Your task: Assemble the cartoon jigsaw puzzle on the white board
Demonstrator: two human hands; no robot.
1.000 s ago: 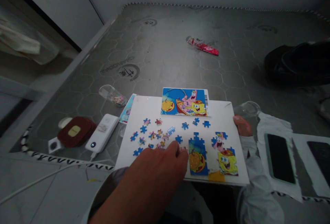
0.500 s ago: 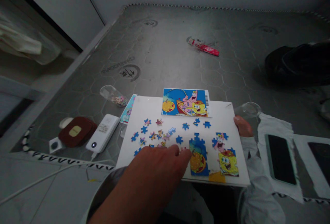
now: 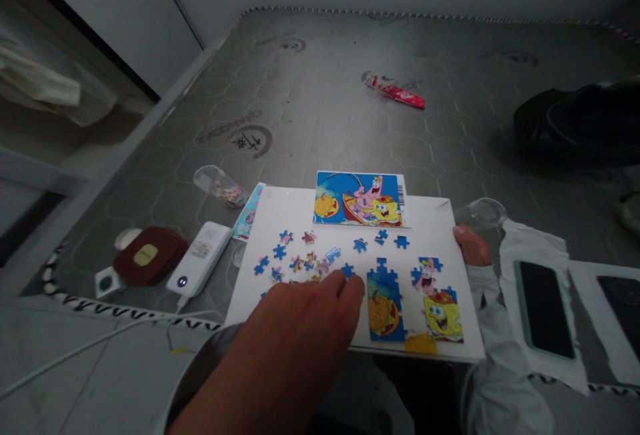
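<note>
A white board point(image 3: 280, 211) lies across my lap and carries a puzzle. My left hand point(image 3: 305, 318) reaches over its near edge with the fingers stretched flat. The fingertips touch the board beside a loose blue piece point(image 3: 347, 269) and the joined burger section point(image 3: 384, 308). Whatever lies under the fingers is hidden. Several loose pieces point(image 3: 305, 258) are scattered on the left half. A second joined section with the yellow character point(image 3: 440, 311) sits at the right. The reference picture point(image 3: 359, 199) rests on the far edge. My right hand point(image 3: 470, 246) grips the board's right edge.
The grey mattress point(image 3: 350, 108) holds a white power bank point(image 3: 200, 258), a dark red pouch point(image 3: 147, 256), a clear tube point(image 3: 219, 186), a red wrapper point(image 3: 395, 91), a clear cup point(image 3: 481, 211), a black bag point(image 3: 580, 125) and two phones point(image 3: 543, 305) on white paper. A white cable point(image 3: 75, 348) crosses the floor.
My left hand's fingertips have slid slightly up and left on the board, covering the small piece that showed at their tips. The right hand and board have stayed still.
</note>
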